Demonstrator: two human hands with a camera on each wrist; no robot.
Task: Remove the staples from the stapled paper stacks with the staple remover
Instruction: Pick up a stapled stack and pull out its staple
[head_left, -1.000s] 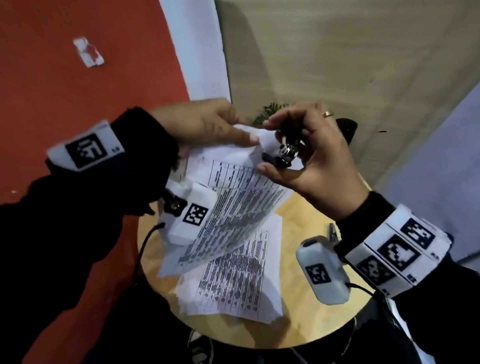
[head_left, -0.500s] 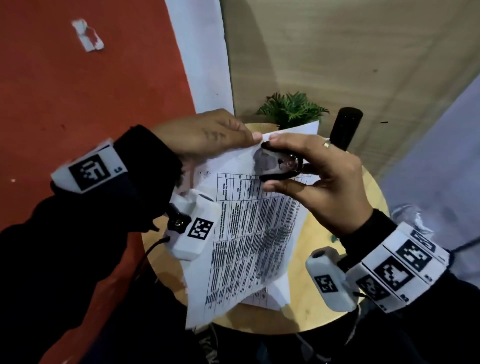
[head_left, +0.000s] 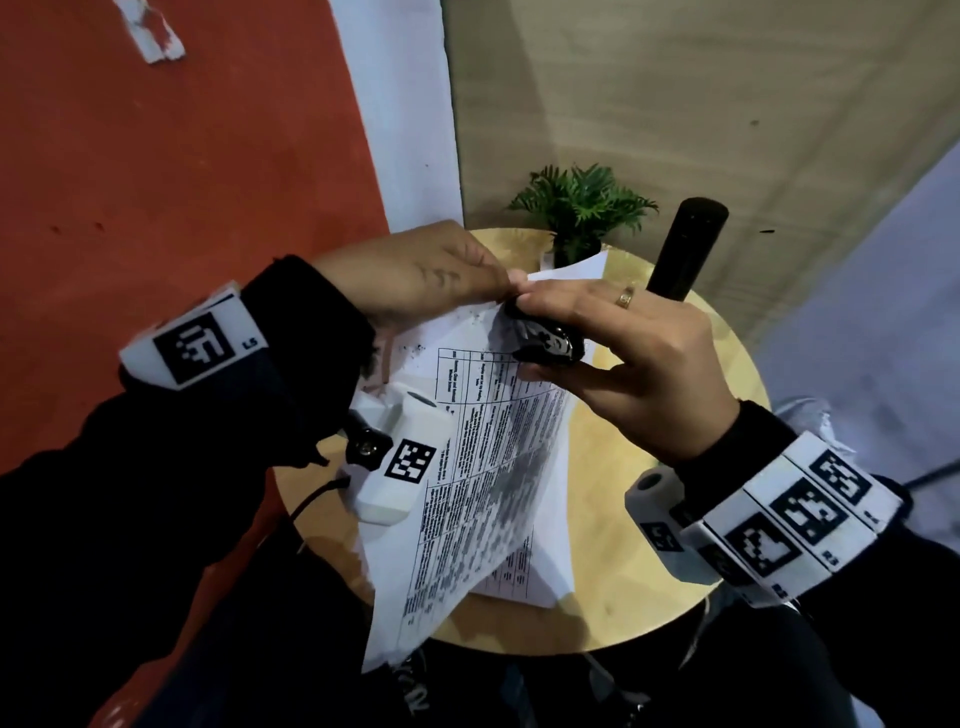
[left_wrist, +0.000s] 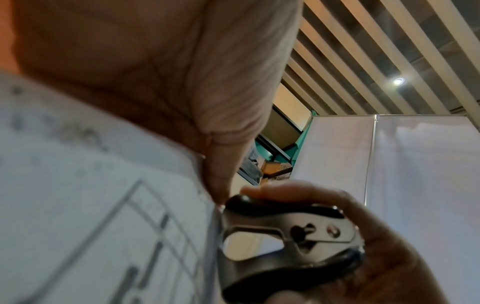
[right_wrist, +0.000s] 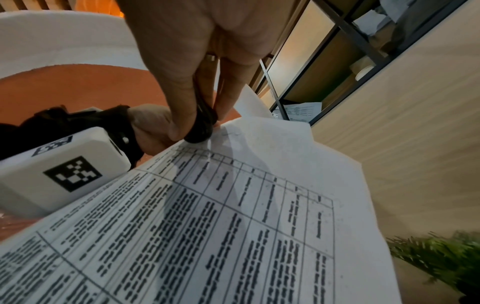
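A printed paper stack (head_left: 483, 478) (right_wrist: 246, 216) (left_wrist: 78, 205) is held tilted above the round wooden table (head_left: 639, 566). My left hand (head_left: 415, 275) (left_wrist: 168, 82) pinches its top corner. My right hand (head_left: 623, 358) (right_wrist: 192, 82) (left_wrist: 350, 236) squeezes a black and chrome staple remover (head_left: 543, 340) (left_wrist: 288, 238) (right_wrist: 201, 125) between thumb and fingers. The remover's metal jaws are pressed at the paper's top edge, right beside my left fingertips. The staple itself is hidden. More printed sheets (head_left: 524, 577) lie on the table under the held stack.
A small green potted plant (head_left: 582, 208) stands at the table's far edge, with a tall black cylinder (head_left: 683, 249) to its right. A red wall is on the left, a wood-grain panel behind. Bare tabletop shows to the right of the papers.
The stack and both hands have come lower and closer to the table. The right hand has turned palm down, and the remover now sits against the paper's top corner by the left fingertips.
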